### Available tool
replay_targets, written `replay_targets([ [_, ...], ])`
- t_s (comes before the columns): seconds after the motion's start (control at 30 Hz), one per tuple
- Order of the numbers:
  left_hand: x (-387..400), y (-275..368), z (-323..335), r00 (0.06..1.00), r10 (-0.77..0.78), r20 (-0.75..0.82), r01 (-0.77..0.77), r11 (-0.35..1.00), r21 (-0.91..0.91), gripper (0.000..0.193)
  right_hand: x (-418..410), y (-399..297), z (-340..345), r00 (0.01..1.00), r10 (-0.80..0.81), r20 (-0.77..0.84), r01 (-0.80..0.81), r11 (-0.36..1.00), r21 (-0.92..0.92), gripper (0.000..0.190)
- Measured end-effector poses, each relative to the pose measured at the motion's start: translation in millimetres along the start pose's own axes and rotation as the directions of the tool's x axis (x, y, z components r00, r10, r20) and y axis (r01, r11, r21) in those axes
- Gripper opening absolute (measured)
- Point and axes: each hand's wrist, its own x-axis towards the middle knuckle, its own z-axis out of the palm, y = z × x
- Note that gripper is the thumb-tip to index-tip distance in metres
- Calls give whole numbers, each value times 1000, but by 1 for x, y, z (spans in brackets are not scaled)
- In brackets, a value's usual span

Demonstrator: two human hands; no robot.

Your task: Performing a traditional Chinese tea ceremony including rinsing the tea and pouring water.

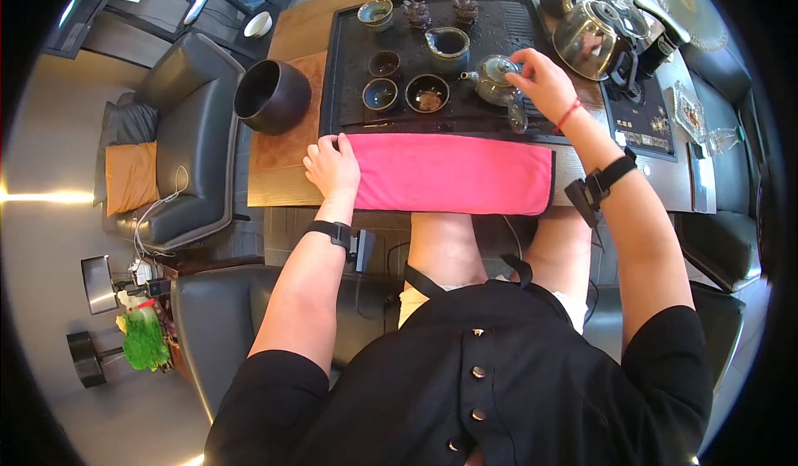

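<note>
My left hand [333, 165] rests on the left end of a folded pink towel [455, 173], its fingers slightly spread at the tea tray's near edge. The towel lies along the front of the table. My right hand [548, 85] is at the right side of a small glass teapot [495, 92], thumb and forefinger apart beside its lid [499, 70]. Whether the fingertips touch the lid is unclear. Left of the teapot, a dark bowl [427, 94] holds a brown piece. Near it are a glazed cup [380, 94], a brown cup [384, 63] and a pouring pitcher [447, 48].
The dark tea tray [355, 36] also carries another cup [375, 14] and two small figurines [466, 8]. A black pot [272, 97] stands left of it. Glass kettles [589, 39] crowd the right, behind a hob panel [642, 123]. Armchairs [193, 135] flank the table.
</note>
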Motion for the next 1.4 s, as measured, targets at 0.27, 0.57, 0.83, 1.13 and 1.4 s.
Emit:
replay_targets([
  [0.27, -1, -5, -4, 1000, -23, -2, 23, 1000, -21, 32, 44, 8, 6, 994, 107, 2, -105, 979, 175, 25],
  [0.57, -2, -5, 0, 1000, 1, -7, -1, 1000, -30, 30, 72, 76, 9, 947, 280, 160, -237, 941, -242, 24],
  [0.83, -4, -3, -4, 1000, -10, -8, 10, 1000, -29, 30, 91, 43, 12, 945, 210, 252, -162, 967, -198, 52],
  [1.13, -3, -2, -4, 1000, -11, 7, 11, 1000, -26, 31, 81, -34, 64, 982, 46, 185, -5, 977, -215, 87],
  [1.4, -4, -2, -4, 1000, 5, -11, -5, 999, -33, 31, 84, -36, 70, 982, 144, 124, -116, 971, -209, 80],
])
